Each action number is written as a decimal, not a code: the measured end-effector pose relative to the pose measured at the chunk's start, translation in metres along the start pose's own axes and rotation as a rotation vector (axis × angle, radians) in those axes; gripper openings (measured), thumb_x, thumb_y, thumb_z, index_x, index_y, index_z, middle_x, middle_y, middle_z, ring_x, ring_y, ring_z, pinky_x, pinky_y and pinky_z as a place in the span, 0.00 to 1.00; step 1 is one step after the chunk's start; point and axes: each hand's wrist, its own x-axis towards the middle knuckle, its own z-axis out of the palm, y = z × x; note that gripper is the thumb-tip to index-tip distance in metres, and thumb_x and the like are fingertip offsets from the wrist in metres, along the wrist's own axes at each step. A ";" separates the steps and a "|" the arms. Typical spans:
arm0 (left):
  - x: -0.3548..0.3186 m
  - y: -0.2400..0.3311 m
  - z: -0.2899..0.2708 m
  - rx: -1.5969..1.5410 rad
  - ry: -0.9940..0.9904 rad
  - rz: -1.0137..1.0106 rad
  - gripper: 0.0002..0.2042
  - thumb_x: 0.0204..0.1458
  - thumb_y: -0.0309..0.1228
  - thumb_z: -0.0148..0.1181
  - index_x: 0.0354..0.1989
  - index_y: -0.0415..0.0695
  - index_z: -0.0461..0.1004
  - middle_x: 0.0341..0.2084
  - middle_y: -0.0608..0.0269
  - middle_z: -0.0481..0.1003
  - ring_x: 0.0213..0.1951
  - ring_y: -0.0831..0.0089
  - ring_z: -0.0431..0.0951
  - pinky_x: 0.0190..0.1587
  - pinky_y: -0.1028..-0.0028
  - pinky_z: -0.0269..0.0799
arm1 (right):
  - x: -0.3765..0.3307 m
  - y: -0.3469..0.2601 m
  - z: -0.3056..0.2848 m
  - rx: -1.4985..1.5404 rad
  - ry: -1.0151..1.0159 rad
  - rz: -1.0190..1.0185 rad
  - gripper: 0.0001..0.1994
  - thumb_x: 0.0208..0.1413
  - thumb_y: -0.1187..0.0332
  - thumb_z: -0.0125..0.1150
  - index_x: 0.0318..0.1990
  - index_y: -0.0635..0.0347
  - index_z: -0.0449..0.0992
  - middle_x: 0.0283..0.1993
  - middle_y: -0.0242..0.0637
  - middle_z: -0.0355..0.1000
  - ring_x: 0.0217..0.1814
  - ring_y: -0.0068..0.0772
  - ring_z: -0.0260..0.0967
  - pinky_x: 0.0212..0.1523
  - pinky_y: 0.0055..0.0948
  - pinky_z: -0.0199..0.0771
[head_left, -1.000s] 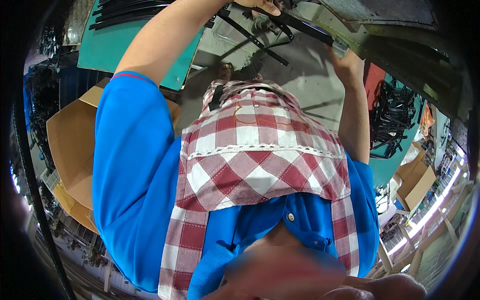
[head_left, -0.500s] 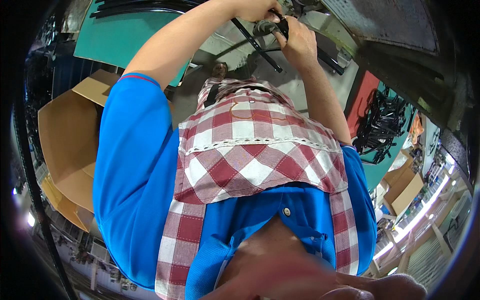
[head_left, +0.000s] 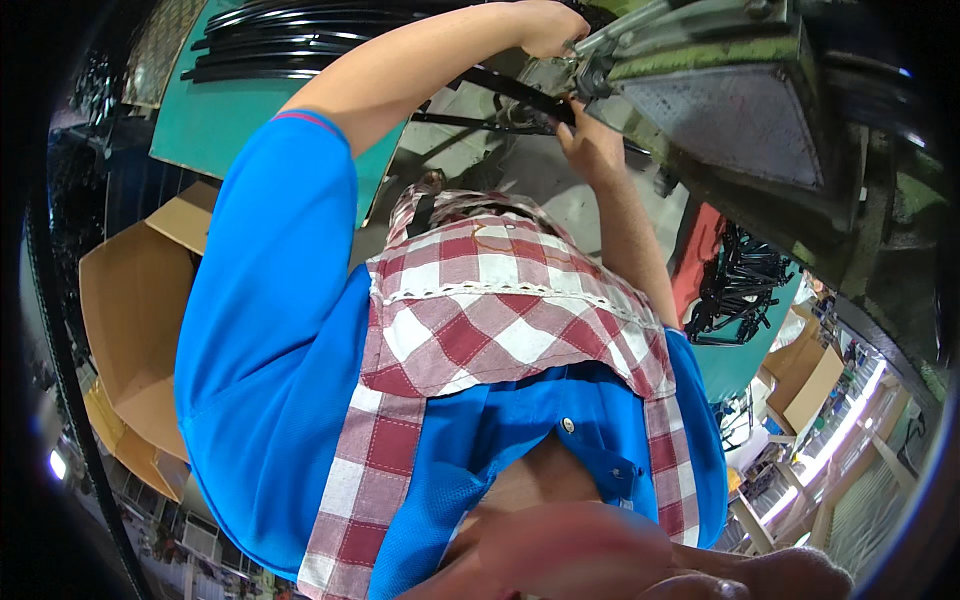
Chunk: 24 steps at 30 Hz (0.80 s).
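At the top centre, my left hand (head_left: 552,28) is closed, its fingertips at the lower end of a grey metal rod (head_left: 625,28) on the machine. What its fingers hold, if anything, is hidden. Lower and to the right, my right hand (head_left: 595,148) grips the end part of a long black tube (head_left: 515,88), thumb and fingers around it. That tube slants up to the left under my left forearm. Its gripped end is close to a dark metal fitting (head_left: 595,78) of the machine (head_left: 715,110).
Several black tubes (head_left: 270,45) lie on a green table (head_left: 210,120) at the far left. Black metal parts (head_left: 740,285) are heaped on a green and red surface at right. An open cardboard box (head_left: 135,310) stands by my left arm. The machine's bulk fills the upper right.
My hands have moved apart: the left is up beside the rod, the right is lower on the tube. The view has shifted, and more of the machine shows above my right hand.
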 end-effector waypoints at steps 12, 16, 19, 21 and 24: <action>0.107 -0.039 0.044 0.151 -0.131 -0.244 0.11 0.45 0.20 0.56 0.38 0.39 0.80 0.41 0.47 0.79 0.47 0.53 0.79 0.46 0.61 0.76 | -0.010 0.008 0.004 0.047 -0.026 0.072 0.18 0.54 0.61 0.60 0.52 0.49 0.71 0.48 0.42 0.73 0.50 0.48 0.70 0.52 0.41 0.68; 0.107 -0.044 0.054 0.051 0.023 -0.357 0.11 0.49 0.23 0.55 0.39 0.40 0.81 0.41 0.49 0.79 0.46 0.55 0.80 0.45 0.60 0.76 | -0.021 0.015 0.013 -0.027 -0.086 0.231 0.18 0.54 0.61 0.60 0.53 0.45 0.71 0.47 0.41 0.74 0.48 0.49 0.73 0.47 0.40 0.72; 0.116 -0.045 0.063 0.067 0.062 -0.342 0.10 0.51 0.24 0.55 0.38 0.41 0.81 0.41 0.52 0.80 0.45 0.56 0.80 0.45 0.61 0.77 | -0.017 0.009 -0.002 0.077 -0.218 0.365 0.19 0.58 0.59 0.57 0.57 0.42 0.68 0.44 0.41 0.76 0.45 0.47 0.75 0.43 0.39 0.74; 0.116 -0.046 0.064 0.052 0.059 -0.344 0.10 0.51 0.24 0.54 0.40 0.43 0.81 0.42 0.54 0.79 0.45 0.56 0.80 0.44 0.61 0.77 | -0.016 0.009 -0.004 0.068 -0.279 0.417 0.19 0.59 0.59 0.56 0.58 0.41 0.67 0.42 0.41 0.77 0.41 0.46 0.76 0.41 0.39 0.75; 0.111 -0.046 0.064 0.017 0.144 -0.372 0.12 0.51 0.24 0.55 0.42 0.45 0.80 0.42 0.54 0.79 0.46 0.56 0.79 0.46 0.61 0.76 | -0.015 0.004 -0.010 0.024 -0.333 0.442 0.20 0.59 0.58 0.56 0.59 0.40 0.67 0.41 0.41 0.77 0.39 0.46 0.76 0.38 0.39 0.76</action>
